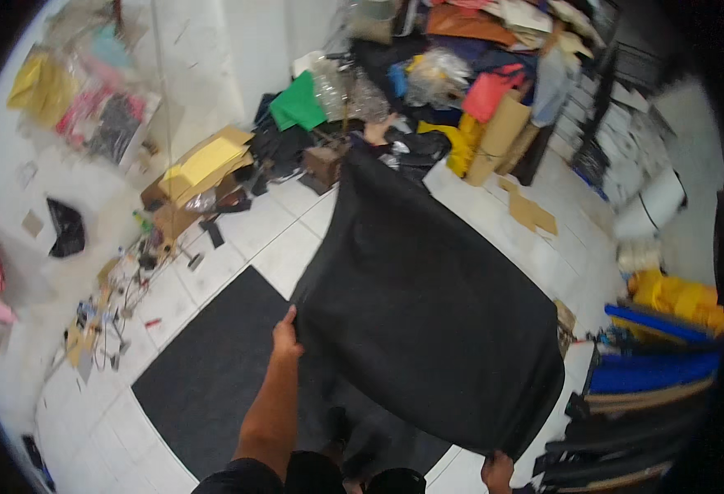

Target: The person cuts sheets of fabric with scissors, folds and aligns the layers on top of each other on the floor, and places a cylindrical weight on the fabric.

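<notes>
Below the camera, at the lower edge, two forearms come up holding a large black fabric sheet [428, 305] spread out in the air. Left hand [286, 336] is closed on the sheet's near left corner, thumb up along the edge. Right hand [498, 469] sits at the sheet's near right corner, at the bottom of the frame; fingers seem pinched on the hem, though only partly visible. Sheet hangs stretched between the near corners and a far corner, where another person's hand [376, 132] holds it. Under the sheet: a dark grey floor mat [214, 379] lying on white floor tiles [247, 239]. Left of the mat, small tools and scraps scattered by the wall. Right side: blue and yellow rolls [667, 329] stacked low. Farther back, an open cardboard box with yellow sheets [201, 165], and behind it a heap of mixed fabric [453, 66] in green, red, orange and black.
</notes>
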`<state>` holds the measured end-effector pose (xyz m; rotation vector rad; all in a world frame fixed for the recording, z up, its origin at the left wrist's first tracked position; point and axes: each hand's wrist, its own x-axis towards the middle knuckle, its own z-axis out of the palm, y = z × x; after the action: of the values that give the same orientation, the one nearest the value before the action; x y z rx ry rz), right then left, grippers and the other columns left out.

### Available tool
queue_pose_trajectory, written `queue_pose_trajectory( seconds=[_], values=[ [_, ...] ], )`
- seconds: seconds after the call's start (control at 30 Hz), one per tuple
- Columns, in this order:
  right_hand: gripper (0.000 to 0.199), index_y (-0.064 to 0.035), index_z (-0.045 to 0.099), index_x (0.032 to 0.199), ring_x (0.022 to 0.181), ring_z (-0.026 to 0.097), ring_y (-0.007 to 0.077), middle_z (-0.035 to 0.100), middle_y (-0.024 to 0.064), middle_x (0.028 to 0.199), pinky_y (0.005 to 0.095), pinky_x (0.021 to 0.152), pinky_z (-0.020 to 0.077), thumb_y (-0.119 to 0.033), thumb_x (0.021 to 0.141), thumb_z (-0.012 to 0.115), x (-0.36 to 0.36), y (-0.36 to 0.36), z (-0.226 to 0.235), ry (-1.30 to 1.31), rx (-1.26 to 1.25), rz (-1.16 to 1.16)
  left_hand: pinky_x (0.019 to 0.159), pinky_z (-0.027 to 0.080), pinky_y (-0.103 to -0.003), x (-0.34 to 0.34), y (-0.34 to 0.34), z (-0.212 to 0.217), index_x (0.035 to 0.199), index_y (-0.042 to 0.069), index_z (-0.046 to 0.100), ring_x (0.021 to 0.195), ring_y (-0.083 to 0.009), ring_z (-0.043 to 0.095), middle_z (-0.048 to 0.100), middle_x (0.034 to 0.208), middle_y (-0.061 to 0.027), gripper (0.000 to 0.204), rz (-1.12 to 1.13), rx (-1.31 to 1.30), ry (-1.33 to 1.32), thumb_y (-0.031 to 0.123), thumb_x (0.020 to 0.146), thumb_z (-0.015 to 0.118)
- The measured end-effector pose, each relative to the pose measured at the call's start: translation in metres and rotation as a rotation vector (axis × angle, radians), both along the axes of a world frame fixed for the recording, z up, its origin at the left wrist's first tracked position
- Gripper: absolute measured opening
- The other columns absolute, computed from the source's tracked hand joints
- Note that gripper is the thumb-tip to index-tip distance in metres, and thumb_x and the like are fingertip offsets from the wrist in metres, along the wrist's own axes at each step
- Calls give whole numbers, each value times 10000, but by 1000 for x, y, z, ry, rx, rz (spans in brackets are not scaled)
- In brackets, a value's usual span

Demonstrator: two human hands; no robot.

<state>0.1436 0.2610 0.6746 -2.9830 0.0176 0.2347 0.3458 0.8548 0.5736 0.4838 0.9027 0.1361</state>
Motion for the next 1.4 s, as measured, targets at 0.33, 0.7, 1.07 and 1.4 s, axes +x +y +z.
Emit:
queue_pose_trajectory(
  seconds=[0.33,0.7,1.07,1.4],
  values=[
    [195,-1,642,796,626,624,413,625,221,684,518,577,502,-176,712,640,-176,73,-65,-257,-31,-180,855,471,-349,-181,54,36,1170,-128,543,971,-284,623,636,1061,-211,382,-312,1022,206,159,930,618],
    [155,-26,618,702,703,631,411,641,211,733,498,679,495,-159,647,677,-468,223,-77,-123,117,-368,826,474,-390,-466,178,93,1109,-107,587,930,-315,645,666,986,-212,340,-712,1574,93,169,913,612],
    [259,-64,664,968,883,659,354,682,167,920,476,792,509,-215,758,661,-684,362,-83,210,-94,-661,963,423,-437,-673,302,84,1193,-122,503,1039,-345,581,595,1137,-251,424,-804,1167,115,229,961,563],
    [178,-45,638,911,751,641,427,651,230,784,514,686,514,-155,778,591,-750,400,63,-169,5,-558,503,397,-248,-697,353,164,1249,-29,502,739,-146,559,602,1120,-123,425,-640,1033,-109,285,970,566]
  ],
)
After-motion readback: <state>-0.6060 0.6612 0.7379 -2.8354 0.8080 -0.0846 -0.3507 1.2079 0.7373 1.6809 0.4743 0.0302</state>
